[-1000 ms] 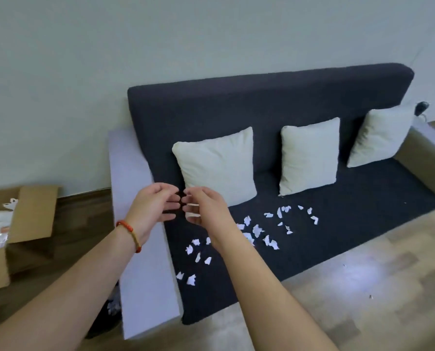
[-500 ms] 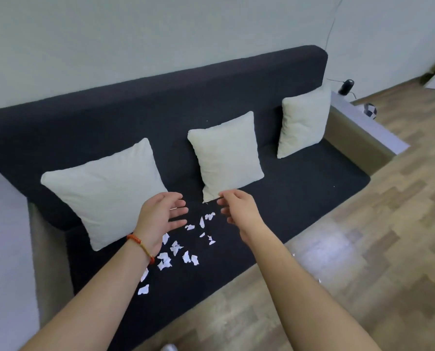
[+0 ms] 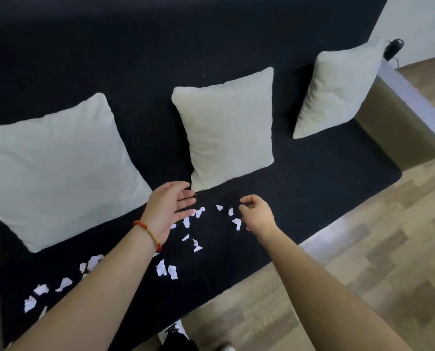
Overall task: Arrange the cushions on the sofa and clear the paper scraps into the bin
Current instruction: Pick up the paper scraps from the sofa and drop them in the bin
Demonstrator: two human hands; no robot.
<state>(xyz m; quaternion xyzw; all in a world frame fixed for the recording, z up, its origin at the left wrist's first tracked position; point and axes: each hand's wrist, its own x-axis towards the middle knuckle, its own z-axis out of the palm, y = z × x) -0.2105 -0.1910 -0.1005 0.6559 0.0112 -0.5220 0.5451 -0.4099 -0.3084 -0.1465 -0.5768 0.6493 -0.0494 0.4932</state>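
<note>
you've leaned in since a moment ago, so your left hand now hovers flat and empty and your right hand loosely curled, holding nothing, over the paper scraps on the sofa, three cushions already upright behind.

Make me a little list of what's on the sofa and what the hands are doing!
sofa: dark, with three pale cushions upright against its back
cushions: left, middle, right
paper scraps: scattered on the seat
left hand: fingers straight, above the scraps
right hand: fingers curled above the scraps; cannot tell if it holds one
bin: not in view
</note>
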